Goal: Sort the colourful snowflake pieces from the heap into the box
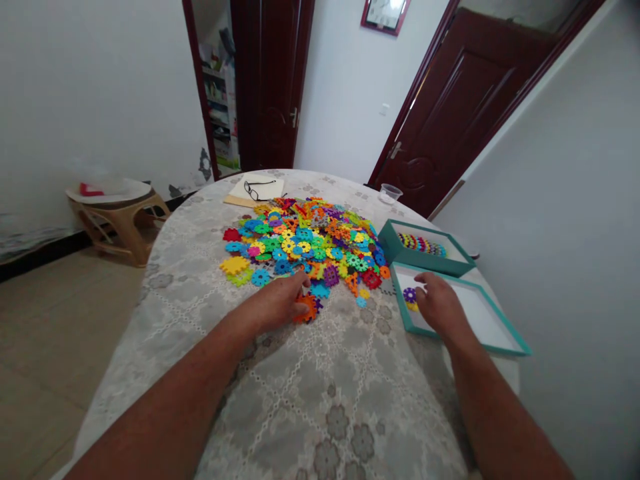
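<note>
My left hand (284, 301) reaches to the near edge of a big pile of colourful plastic gear and snowflake-shaped pieces (305, 245). Its thumb and forefinger are apart, the thumb at an orange gear piece (307, 309) with a purple piece partly beneath it. A blue piece (320, 290) lies just beyond. Over the left part of a shallow teal-edged box lid (483, 313) is my right hand (437, 300). Its fingers are curved and apart, beside a purple flower-shaped disc (409, 294) and a yellow piece (413, 307); nothing shows between them.
Behind the lid stands a teal box (425, 265) with a row of colourful discs (423, 244) inside. A clear plastic cup (390, 193) is at the far right edge. Glasses (257, 190) rest on paper at the far left. A patterned cloth (300, 400) covers the table.
</note>
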Motion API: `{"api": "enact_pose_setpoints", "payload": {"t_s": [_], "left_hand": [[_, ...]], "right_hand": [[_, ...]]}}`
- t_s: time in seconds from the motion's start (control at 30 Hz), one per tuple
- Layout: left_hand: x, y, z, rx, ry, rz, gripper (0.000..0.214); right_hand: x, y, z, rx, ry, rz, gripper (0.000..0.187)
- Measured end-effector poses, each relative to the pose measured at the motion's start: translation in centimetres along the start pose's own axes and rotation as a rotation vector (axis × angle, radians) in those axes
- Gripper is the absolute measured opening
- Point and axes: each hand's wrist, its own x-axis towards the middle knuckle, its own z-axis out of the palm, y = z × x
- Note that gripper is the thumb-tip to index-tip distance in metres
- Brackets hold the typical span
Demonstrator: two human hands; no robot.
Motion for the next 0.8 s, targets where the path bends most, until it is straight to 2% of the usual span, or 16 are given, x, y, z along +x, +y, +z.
{"api": "enact_pose_setpoints", "payload": {"t_s": [0.07,0.1,0.23,0.3,0.4,0.53,0.7,0.8], "left_hand": [[0.0,0.2,-0.2,-0.018,-0.012,0.030,0.032],[-0.1,0.4,-0.2,-0.018,-0.022,0.053,0.026],[-0.1,1.0,-0.3,-0.040,-0.012,0.130,0.017],[-0.1,1.3,-0.2,-0.053,0.015,0.139,0.015],[-0.1,1.3,-0.3,-0.046,0.030,0.138,0.015],[-0.2,1.3,-0.5,-0.037,0.027,0.142,0.015],[-0.4,1.7,-0.5,-0.034,-0.014,0.121,0.014],[-0.4,1.7,-0.4,-0.026,-0.021,0.104,0.014]], "right_hand": [[-0.2,-1.7,0.3,0.079,0.017,-0.076,0.022],[-0.4,-2.7,0.5,0.138,-0.028,-0.105,0.022],[-1.0,-6.8,2.2,0.297,-0.379,-0.151,0.020],[-1.0,-7.8,3.3,0.232,-0.427,-0.147,0.023],[-0.7,-7.8,4.8,0.158,-0.416,-0.124,0.023],[-0.2,-6.8,5.8,0.247,-0.438,-0.088,0.015],[-0.6,-6.4,5.8,0.280,-0.405,-0.082,0.021],[-1.3,-6.5,5.1,0.311,-0.437,-0.091,0.026]]}}
